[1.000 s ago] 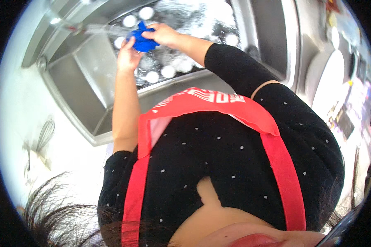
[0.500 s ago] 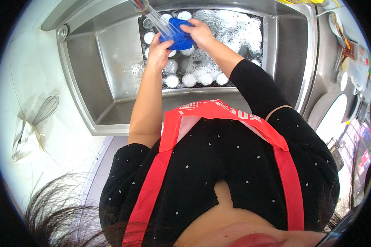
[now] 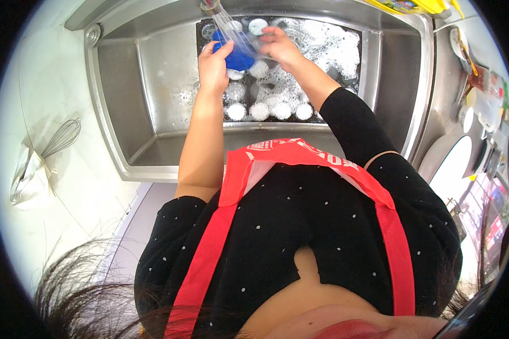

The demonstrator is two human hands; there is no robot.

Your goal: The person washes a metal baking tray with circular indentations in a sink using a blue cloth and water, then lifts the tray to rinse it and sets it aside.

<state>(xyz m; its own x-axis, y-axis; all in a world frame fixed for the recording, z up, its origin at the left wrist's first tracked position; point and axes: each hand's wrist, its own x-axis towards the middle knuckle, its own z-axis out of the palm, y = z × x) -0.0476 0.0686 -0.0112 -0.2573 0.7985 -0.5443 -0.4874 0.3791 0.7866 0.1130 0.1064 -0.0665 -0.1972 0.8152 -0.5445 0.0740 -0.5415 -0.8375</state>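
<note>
The right hand (image 3: 280, 48) has moved off the blue cloth (image 3: 240, 59) since the frame half a second earlier, in which both hands gripped it. I now read a one-handed hold: the left hand (image 3: 214, 69) pinches the cloth at its left side between thumb and fingers. The right hand stands partly open just beside the cloth, fingers bent and loosely spread; I see no object in it, and spray blurs the gap at its fingertips. In my judgement, the left hand alone supports the cloth and the right hand is free. Cloth location: in the water stream (image 3: 231, 29) below the faucet (image 3: 210, 7), over the upper left part of the dark tray (image 3: 293, 119). The tray lies in the metal sink (image 3: 117, 85), largely covered by white foam (image 3: 329, 45). Further differences from the earlier frame: the cloth sits farther left and hangs from one side, whereas it spanned both hands. The faucet and the tray's left edge sit slightly farther right in my view; I attribute this to head motion.
</note>
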